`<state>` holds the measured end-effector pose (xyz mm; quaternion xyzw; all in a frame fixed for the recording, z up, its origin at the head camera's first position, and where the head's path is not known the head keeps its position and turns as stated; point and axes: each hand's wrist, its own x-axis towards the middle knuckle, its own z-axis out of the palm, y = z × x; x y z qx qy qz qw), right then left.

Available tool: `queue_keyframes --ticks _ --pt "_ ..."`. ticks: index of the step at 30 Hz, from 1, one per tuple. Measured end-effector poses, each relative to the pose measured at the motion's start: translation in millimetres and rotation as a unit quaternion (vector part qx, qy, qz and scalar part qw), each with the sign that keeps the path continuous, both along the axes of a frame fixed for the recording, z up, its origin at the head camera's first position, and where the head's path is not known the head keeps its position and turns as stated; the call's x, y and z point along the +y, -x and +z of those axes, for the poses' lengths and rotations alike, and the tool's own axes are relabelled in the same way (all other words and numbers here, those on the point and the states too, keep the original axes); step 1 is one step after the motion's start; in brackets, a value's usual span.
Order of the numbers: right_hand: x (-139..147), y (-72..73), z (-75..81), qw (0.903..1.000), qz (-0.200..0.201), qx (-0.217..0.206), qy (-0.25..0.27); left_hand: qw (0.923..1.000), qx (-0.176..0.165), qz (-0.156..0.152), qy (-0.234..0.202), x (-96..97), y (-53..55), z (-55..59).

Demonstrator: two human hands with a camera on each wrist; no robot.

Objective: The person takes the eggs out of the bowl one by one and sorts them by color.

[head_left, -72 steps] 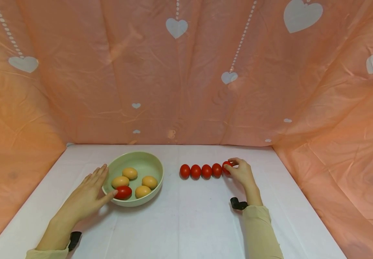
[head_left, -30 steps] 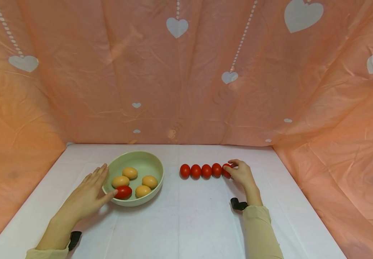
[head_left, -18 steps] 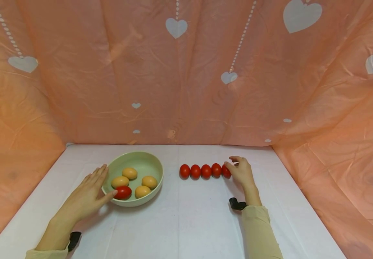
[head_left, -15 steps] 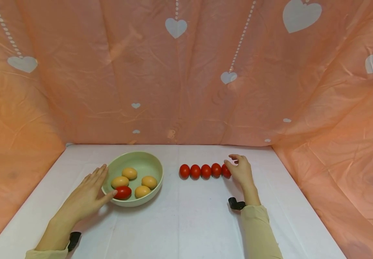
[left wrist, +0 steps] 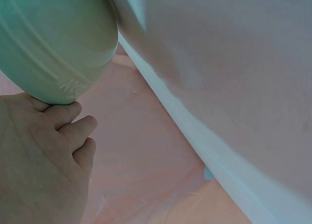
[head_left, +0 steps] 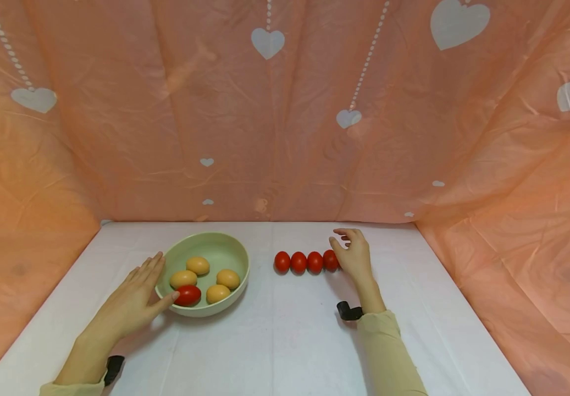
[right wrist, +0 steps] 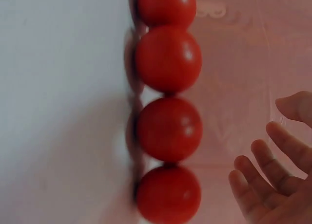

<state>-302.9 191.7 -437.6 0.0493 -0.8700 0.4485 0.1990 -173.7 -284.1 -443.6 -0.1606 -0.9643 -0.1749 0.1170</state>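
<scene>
Red ovals (head_left: 314, 263) in row beside relaxed, unclosed right grip (head_left: 355, 257); left grip (head_left: 131, 301), straight-fingered, touching bowl (head_left: 226, 253).

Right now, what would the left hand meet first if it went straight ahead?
Probably the round, pale green bowl: the left hand seems to touch its outside wall, though depth is hard to judge.

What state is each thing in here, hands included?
Bowl, upright, uncovered.
Left hand, fingers extended, touching the bowl's side.
Right hand, fingers parted, holding nothing.
Yellow ovals, four lying in the bowl.
Red oval, lying in the bowl, partly hidden.
Cloth, spread flat, creased.
Row of red ovals, on the cloth, at least four.
Curtain, hanging, wrinkled.
</scene>
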Motion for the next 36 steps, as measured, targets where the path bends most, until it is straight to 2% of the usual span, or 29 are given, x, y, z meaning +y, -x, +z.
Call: queue_keyframes --ticks 15,20,36 --pt "-41.5 -1.3 7.5 0.9976 0.052 0.046 -0.003 1.0 -0.006 0.0 -0.003 -0.3 -1.2 -1.4" --pt "-58.5 -1.3 9.2 0.9957 0.079 0.048 0.001 1.0 -0.008 0.002 -0.002 0.1 -2.0 -0.4" --pt "-112.4 -6.5 18.2 0.9816 0.174 0.077 -0.018 0.9998 -0.019 0.006 0.005 0.8 -0.3 2.3"
